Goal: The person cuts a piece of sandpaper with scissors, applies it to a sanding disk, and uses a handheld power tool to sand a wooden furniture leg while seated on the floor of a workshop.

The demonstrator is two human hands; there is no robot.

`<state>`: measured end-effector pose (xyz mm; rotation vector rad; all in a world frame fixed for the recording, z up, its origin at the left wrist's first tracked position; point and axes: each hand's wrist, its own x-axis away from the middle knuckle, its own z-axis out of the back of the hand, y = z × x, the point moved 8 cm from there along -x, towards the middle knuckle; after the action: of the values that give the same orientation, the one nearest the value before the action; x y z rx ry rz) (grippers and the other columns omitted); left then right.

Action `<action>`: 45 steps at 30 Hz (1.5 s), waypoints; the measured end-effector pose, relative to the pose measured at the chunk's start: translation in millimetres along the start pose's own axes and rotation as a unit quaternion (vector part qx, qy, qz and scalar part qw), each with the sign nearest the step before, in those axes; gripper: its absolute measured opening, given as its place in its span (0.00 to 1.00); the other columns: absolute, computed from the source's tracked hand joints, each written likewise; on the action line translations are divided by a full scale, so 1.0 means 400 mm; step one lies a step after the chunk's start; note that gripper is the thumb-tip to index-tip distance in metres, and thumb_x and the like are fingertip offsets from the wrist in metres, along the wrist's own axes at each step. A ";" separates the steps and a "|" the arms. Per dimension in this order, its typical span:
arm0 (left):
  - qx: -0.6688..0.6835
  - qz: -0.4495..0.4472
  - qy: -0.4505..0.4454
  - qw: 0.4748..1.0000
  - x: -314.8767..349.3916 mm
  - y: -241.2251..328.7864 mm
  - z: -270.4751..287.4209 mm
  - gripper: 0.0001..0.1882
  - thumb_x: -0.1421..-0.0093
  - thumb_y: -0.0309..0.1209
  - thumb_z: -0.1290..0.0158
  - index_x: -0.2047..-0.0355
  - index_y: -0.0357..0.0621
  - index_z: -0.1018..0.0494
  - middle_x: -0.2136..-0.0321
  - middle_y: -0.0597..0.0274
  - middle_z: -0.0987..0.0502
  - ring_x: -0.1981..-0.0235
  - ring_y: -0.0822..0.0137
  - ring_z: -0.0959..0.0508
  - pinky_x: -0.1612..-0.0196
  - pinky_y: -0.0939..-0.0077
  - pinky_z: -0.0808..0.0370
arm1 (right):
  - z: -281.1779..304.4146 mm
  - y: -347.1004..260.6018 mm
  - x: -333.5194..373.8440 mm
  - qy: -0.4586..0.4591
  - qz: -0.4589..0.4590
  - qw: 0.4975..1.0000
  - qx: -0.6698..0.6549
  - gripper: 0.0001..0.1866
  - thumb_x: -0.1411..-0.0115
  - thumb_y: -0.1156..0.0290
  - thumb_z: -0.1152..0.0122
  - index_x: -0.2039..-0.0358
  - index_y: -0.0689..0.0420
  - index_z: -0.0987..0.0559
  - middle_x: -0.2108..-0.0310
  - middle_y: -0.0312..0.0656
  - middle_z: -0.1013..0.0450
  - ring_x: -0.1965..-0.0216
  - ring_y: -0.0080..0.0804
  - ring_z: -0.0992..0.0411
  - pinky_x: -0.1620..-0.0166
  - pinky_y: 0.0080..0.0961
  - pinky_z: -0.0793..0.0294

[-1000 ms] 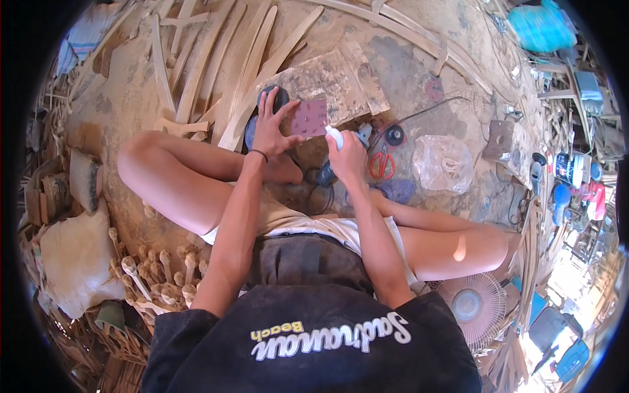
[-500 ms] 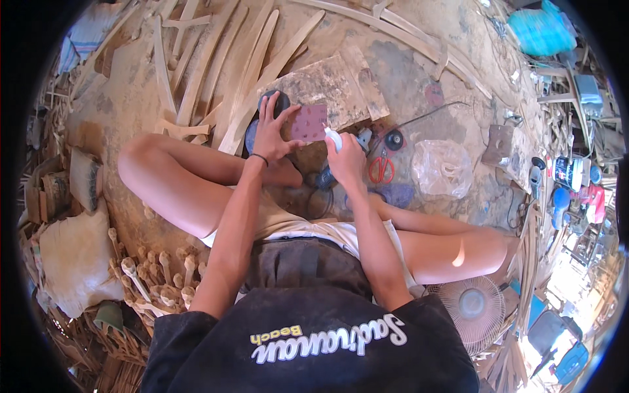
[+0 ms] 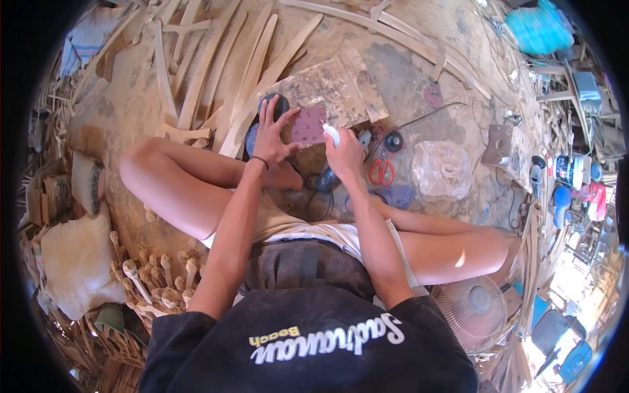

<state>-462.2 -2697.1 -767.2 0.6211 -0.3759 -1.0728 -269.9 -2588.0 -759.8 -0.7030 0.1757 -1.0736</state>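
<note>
Sandpaper sheet [image 3: 309, 124], reddish and square, lying flat just beyond the left fingertips, on the near edge of a worn board [image 3: 334, 88]. Left hand [image 3: 272, 134] splayed, nothing gripped, fingers [image 3: 265, 111] pressing down across the sheet's left edge and onto a dark round pad [image 3: 278, 103] just behind them. Right hand [image 3: 344, 154] clenched around a small white bottle [image 3: 332, 134], its tip pointing at the sheet's right edge, close to it; touching or not, cannot tell.

Judged from this, best handled so:
- Press with the flats of the left fingers, not the tips, so the sheet stays down without creasing.
- Keep the left thumb clear of the spot under the bottle tip.
- Squeeze the bottle gently and low over the sheet.
- Rest the right wrist for a steady tip.

Just right of the right fingers, a small black disc [image 3: 393, 141] and red-handled scissors [image 3: 381, 171]; further right, a clear plastic bag [image 3: 445, 169]. Beyond the left fingers, long wooden slats [image 3: 242, 65] fanned across the dusty ground.
</note>
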 end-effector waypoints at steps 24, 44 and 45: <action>0.039 0.002 0.037 0.999 0.008 -0.018 0.039 0.63 0.63 0.47 0.21 0.27 0.59 0.41 0.23 0.50 0.52 0.24 0.39 0.49 0.25 0.46 0.46 | 0.074 0.014 -0.099 0.141 0.059 0.982 -0.110 0.18 0.41 0.58 0.28 0.59 0.59 0.15 0.59 0.50 0.22 0.57 0.50 0.23 0.52 0.44 0.25; 0.053 0.027 0.071 0.996 -0.057 -0.058 0.137 0.48 0.56 0.34 0.27 0.35 0.44 0.36 0.44 0.48 0.24 0.42 0.45 0.25 0.37 0.55 0.30 | 0.073 0.011 -0.028 0.112 0.012 0.969 -0.219 0.21 0.39 0.70 0.31 0.44 0.56 0.19 0.59 0.45 0.22 0.59 0.40 0.20 0.53 0.39 0.21; 0.064 0.016 0.078 0.995 -0.043 -0.034 0.136 0.47 0.56 0.34 0.28 0.35 0.42 0.36 0.45 0.47 0.24 0.42 0.44 0.24 0.37 0.55 0.29 | 0.068 0.002 0.010 0.085 -0.002 0.967 -0.239 0.21 0.38 0.69 0.32 0.45 0.56 0.19 0.60 0.45 0.23 0.60 0.40 0.20 0.53 0.40 0.21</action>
<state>-510.2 -2701.9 -733.8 0.8046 -0.3192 -0.9689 -254.8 -2579.2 -738.3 -1.0421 0.5969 -1.1049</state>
